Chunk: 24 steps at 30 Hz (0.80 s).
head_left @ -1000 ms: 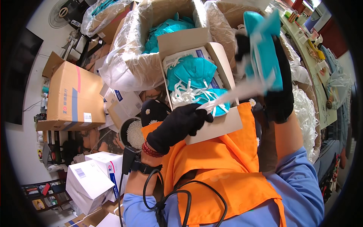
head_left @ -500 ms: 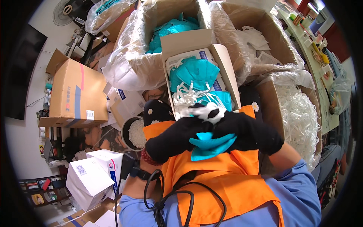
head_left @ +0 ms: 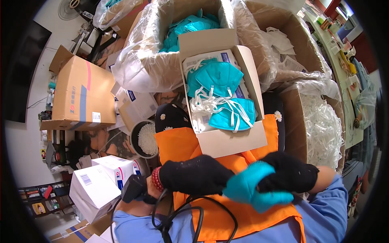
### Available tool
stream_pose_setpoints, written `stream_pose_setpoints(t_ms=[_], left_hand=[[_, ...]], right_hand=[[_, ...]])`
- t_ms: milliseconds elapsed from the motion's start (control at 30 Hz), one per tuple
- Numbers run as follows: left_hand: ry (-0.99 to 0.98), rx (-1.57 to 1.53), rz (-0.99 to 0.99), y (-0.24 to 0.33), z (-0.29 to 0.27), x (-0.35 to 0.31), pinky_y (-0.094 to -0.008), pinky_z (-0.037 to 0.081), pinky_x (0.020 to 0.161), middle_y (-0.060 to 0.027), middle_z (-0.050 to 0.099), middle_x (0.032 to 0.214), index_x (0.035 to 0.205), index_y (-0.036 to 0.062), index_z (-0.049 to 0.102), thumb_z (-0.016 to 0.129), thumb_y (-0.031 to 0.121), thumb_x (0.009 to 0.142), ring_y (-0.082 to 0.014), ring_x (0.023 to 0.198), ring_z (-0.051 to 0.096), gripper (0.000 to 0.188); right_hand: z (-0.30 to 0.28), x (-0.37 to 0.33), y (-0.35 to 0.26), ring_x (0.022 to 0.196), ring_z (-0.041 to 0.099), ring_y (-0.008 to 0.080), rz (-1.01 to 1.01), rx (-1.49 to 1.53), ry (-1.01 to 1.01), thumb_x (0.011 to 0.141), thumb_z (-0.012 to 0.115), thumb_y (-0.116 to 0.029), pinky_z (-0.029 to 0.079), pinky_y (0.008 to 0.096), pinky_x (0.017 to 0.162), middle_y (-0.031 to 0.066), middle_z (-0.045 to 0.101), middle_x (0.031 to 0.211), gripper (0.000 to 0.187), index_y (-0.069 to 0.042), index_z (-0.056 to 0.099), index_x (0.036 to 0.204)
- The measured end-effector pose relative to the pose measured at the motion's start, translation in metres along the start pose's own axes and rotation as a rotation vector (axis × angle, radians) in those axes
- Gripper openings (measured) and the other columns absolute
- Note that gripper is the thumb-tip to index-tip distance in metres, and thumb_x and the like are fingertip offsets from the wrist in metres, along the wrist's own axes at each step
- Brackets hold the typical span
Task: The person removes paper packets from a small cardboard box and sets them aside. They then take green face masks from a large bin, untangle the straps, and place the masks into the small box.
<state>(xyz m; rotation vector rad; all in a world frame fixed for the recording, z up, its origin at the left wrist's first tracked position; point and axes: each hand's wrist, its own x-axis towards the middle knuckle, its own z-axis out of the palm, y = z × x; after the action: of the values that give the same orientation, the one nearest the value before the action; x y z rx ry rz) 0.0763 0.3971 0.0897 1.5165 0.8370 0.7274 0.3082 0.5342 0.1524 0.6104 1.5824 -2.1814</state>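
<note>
Facing a box (head_left: 232, 142) of masks (head_left: 221, 79), right fingers (head_left: 266, 184) grip another mask (head_left: 244, 188), left fingers (head_left: 221, 177) unclear.

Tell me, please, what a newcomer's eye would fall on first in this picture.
Probably the blurred teal mask low in the picture, in the black-gloved right grip with the left grip close by, vivid against the orange apron. Next comes the open box just ahead, holding more teal masks with white straps. At the right, a dense tangle of white strips fills a carton.
</note>
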Motion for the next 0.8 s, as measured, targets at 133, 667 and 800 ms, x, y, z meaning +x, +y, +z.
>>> stream_pose_setpoints(t_ms=[133,667,800], left_hand=[[-0.110,0.039,-0.095,-0.002,-0.007,-0.016,-0.0360,0.052,0.072,-0.0133,0.068,0.089,0.103,0.0056,0.068,0.065,0.019,0.092,-0.0305,0.077,0.064,0.018],[0.745,1.205,-0.988,-0.235,-0.074,-0.268,-0.0479,0.054,0.076,-0.0160,0.069,0.092,0.097,0.0091,0.068,0.060,0.017,0.087,-0.0369,0.088,0.068,0.015],[0.922,1.007,-1.284,-0.218,-0.062,-0.246,-0.0467,0.053,0.090,-0.0212,0.068,0.106,0.119,0.0031,0.058,0.079,0.024,0.070,-0.0410,0.102,0.065,0.057]], right_hand=[[-0.015,-0.007,-0.011,0.087,0.070,0.0190,-0.100,-0.132,-0.167,0.096,0.064,-0.029,0.054,0.0321,0.079,0.0102,0.073,0.096,0.035,0.001,0.067,0.115],[-0.076,-0.046,0.011,0.127,0.054,0.0286,-0.497,-1.144,1.057,0.100,0.056,-0.034,0.044,0.0404,0.105,0.0176,0.053,0.140,0.058,-0.002,0.042,0.147],[-0.085,-0.003,0.001,0.124,0.055,0.0213,-0.476,-0.524,1.170,0.103,0.053,-0.027,0.040,0.0338,0.108,0.0127,0.058,0.134,0.044,0.001,0.054,0.138]])
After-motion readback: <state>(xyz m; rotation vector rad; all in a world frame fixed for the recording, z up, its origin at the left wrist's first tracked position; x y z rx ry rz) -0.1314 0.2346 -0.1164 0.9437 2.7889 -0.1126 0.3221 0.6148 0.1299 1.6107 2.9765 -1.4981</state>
